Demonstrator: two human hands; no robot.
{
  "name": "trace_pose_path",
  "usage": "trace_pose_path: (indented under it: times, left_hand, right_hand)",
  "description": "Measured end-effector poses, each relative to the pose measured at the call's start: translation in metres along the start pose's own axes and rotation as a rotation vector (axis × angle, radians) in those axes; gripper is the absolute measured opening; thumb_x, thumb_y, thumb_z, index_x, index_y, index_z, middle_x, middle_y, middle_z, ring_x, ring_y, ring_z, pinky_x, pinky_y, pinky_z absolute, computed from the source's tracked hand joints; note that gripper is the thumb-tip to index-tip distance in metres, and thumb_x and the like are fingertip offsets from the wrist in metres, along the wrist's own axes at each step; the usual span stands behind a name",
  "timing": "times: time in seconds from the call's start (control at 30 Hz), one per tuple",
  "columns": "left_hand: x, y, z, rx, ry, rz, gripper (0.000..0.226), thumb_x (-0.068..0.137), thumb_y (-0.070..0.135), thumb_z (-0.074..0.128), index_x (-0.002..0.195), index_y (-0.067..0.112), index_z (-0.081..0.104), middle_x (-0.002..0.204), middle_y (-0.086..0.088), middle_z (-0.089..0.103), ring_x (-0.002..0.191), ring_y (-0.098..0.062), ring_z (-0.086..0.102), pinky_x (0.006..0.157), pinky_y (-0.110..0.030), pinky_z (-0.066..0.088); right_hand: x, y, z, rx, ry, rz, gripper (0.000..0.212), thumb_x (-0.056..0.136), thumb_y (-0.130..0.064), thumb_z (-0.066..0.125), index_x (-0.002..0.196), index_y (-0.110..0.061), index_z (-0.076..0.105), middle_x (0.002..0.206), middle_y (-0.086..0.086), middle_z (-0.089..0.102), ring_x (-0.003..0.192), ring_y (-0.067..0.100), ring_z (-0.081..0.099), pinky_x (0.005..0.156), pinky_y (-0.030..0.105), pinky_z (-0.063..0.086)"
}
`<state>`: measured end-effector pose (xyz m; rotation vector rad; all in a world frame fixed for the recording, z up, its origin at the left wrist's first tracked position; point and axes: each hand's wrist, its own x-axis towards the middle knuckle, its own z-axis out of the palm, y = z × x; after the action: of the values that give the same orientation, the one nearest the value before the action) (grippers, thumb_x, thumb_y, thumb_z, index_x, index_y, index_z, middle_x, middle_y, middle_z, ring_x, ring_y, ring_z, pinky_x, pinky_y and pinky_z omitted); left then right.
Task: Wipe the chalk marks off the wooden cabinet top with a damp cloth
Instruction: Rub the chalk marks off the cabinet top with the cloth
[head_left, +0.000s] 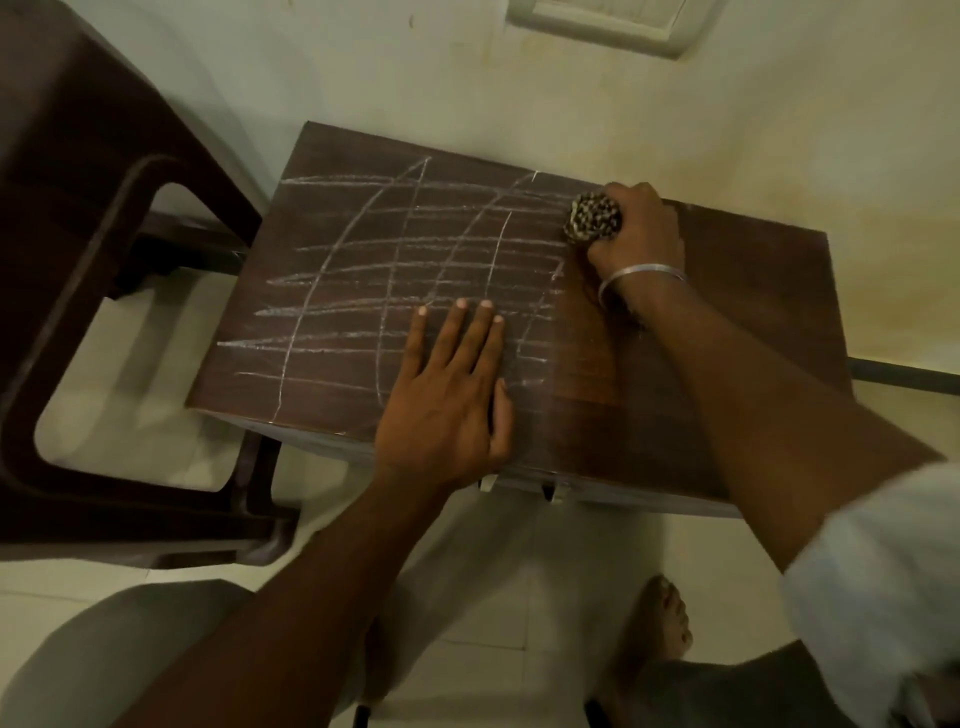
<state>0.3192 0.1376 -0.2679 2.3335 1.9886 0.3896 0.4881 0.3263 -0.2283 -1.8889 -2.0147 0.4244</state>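
The right hand (636, 234) is gripping a bunched cloth (594, 217), pressing it on the cabinet top (753, 291). Chalk marks (395, 280) are lying just left of it, largely unwiped. The left hand (452, 395) is resting flat, fingers straight, across them; it could be smearing chalk.

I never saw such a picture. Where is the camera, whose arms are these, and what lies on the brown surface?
There is no machine. A person wears a camera on the head, so this one picture looks down at their two arms. The dark brown wooden cabinet top bears white chalk lines. The left hand lies flat on it, fingers straight. The right hand, with a silver bangle at the wrist, grips a bunched speckled cloth at the right edge of the lines. A dark brown plastic chair stands to the left.
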Motion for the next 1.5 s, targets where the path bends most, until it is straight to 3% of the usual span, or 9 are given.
trace_pose_path:
  times: [0.13, 0.33, 0.67, 0.8, 0.93, 1.23, 1.5]
  left_hand:
    - [-0.001, -0.001, 0.001, 0.002, 0.006, 0.011, 0.063, 0.1, 0.037, 0.025, 0.152, 0.004, 0.036, 0.162, -0.014, 0.03, 0.154, -0.026, 0.019, 0.124, -0.054, 0.012]
    - [0.001, -0.002, 0.002, -0.01, 0.006, 0.03, 0.063, 0.1, 0.036, 0.024, 0.151, 0.001, 0.036, 0.161, -0.016, 0.031, 0.153, -0.027, 0.02, 0.123, -0.055, 0.014]
    - [0.0, -0.003, 0.003, -0.043, 0.038, 0.035, 0.064, 0.099, 0.036, 0.024, 0.153, 0.001, 0.033, 0.161, -0.016, 0.03, 0.154, -0.027, 0.019, 0.123, -0.055, 0.016]
    - [0.0, -0.001, 0.002, -0.043, 0.033, 0.04, 0.065, 0.099, 0.036, 0.024, 0.153, 0.001, 0.033, 0.161, -0.016, 0.03, 0.154, -0.027, 0.019, 0.124, -0.054, 0.015]
    - [0.0, -0.003, 0.003, -0.051, 0.048, 0.041, 0.065, 0.099, 0.036, 0.025, 0.152, 0.001, 0.034, 0.161, -0.017, 0.031, 0.153, -0.028, 0.02, 0.124, -0.055, 0.015]
    - [-0.001, -0.002, 0.002, -0.049, 0.046, 0.048, 0.065, 0.098, 0.036, 0.028, 0.152, 0.001, 0.035, 0.16, -0.018, 0.032, 0.153, -0.029, 0.021, 0.123, -0.055, 0.018]
    - [0.0, -0.004, 0.001, -0.048, 0.003, 0.033, 0.066, 0.098, 0.038, 0.023, 0.153, 0.002, 0.033, 0.161, -0.017, 0.029, 0.153, -0.027, 0.019, 0.124, -0.054, 0.015]
  right_hand:
    - [0.013, -0.002, -0.001, -0.005, -0.047, -0.015, 0.046, 0.078, -0.015, 0.061, 0.122, -0.024, 0.058, 0.124, 0.013, 0.051, 0.117, 0.041, 0.047, 0.093, 0.052, 0.046]
    - [-0.039, 0.013, 0.001, 0.016, -0.029, -0.072, 0.045, 0.074, -0.01, 0.062, 0.117, -0.026, 0.061, 0.121, 0.006, 0.054, 0.107, 0.037, 0.048, 0.09, 0.049, 0.045]
    - [0.056, 0.001, 0.009, -0.006, 0.035, -0.019, 0.05, 0.078, -0.022, 0.061, 0.127, -0.021, 0.057, 0.126, 0.016, 0.051, 0.117, 0.041, 0.049, 0.095, 0.052, 0.046]
    - [0.042, 0.013, 0.003, -0.029, -0.018, -0.016, 0.049, 0.076, -0.019, 0.062, 0.125, -0.02, 0.056, 0.124, 0.017, 0.052, 0.114, 0.042, 0.049, 0.093, 0.051, 0.047]
    - [0.015, 0.033, 0.002, -0.03, 0.015, -0.029, 0.056, 0.066, -0.028, 0.057, 0.121, -0.022, 0.059, 0.118, 0.013, 0.055, 0.11, 0.041, 0.051, 0.088, 0.05, 0.05]
    - [0.052, -0.001, 0.008, -0.052, 0.015, -0.032, 0.046, 0.077, -0.02, 0.061, 0.123, -0.02, 0.058, 0.122, 0.016, 0.052, 0.112, 0.041, 0.05, 0.092, 0.048, 0.048]
    - [-0.023, -0.011, 0.011, -0.008, -0.047, -0.133, 0.047, 0.075, -0.012, 0.065, 0.121, -0.022, 0.061, 0.122, 0.008, 0.055, 0.11, 0.037, 0.049, 0.091, 0.049, 0.048]
